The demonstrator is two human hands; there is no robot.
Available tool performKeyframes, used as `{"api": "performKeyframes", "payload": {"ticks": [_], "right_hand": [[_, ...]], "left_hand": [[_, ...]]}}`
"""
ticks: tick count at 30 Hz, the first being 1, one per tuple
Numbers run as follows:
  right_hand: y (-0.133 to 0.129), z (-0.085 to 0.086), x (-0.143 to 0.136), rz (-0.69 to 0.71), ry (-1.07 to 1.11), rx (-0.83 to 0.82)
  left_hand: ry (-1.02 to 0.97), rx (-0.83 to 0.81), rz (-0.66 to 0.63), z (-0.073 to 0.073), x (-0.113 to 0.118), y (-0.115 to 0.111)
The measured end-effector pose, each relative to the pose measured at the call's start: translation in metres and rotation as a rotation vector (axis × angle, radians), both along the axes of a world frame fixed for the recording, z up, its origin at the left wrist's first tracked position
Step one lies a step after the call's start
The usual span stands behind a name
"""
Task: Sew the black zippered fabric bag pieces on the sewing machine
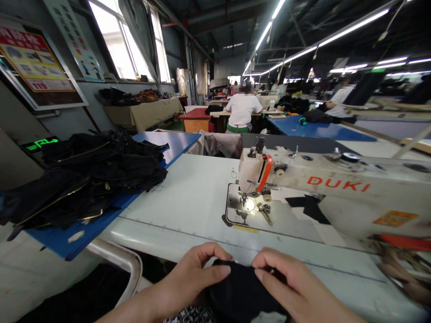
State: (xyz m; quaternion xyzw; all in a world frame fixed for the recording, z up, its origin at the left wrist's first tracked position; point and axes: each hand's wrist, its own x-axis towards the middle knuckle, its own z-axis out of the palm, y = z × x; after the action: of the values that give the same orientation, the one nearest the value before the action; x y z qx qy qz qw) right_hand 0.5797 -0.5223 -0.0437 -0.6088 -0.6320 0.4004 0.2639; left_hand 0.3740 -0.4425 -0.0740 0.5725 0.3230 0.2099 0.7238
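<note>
Fabric (240, 289), black, sits at the table's (191, 193) near edge. Our left hand (198, 271) and right hand (289, 280) pinch its far edge, probably keeping it taut, with the sewing machine (289, 172) beyond, to the right.

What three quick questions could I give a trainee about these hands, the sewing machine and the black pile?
1. Multiple choice: What do the left hand and right hand both hold?
A) a pair of scissors
B) a dark fabric piece
C) a red cloth
2. True or false: The black pile lies to the left of the sewing machine.
3. Fill in the blank: The large orange letters on the sewing machine's arm read ____.

Key: 1. B; 2. true; 3. DUKI
</note>
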Motion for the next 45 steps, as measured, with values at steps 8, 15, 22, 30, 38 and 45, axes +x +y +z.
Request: {"api": "performKeyframes", "payload": {"ticks": [8,15,22,30,38,45], "right_hand": [[0.036,-0.010,-0.059,-0.121,0.527,-0.022],[0.096,-0.065,-0.051,-0.457,0.576,-0.136],[0.095,-0.077,0.008,-0.241,0.154,-0.371],[0.088,-0.077,0.023,-0.129,-0.476,0.280],[0.081,-0.088,0.037,0.178,-0.641,0.691],[0.089,-0.090,0.048,0.293,-0.628,0.749]], "left_hand": [[0.285,0.664,-0.039,0.073,-0.020,0.055],[0.587,1.447,-0.441,0.042,0.040,0.142],[0.410,1.285,-0.421,-0.038,0.092,0.156],[0.508,1.244,-0.395,-0.044,0.104,0.161],[0.495,1.182,-0.494,-0.036,0.103,0.164],[0.517,1.163,-0.407,-0.040,0.113,0.175]]}}
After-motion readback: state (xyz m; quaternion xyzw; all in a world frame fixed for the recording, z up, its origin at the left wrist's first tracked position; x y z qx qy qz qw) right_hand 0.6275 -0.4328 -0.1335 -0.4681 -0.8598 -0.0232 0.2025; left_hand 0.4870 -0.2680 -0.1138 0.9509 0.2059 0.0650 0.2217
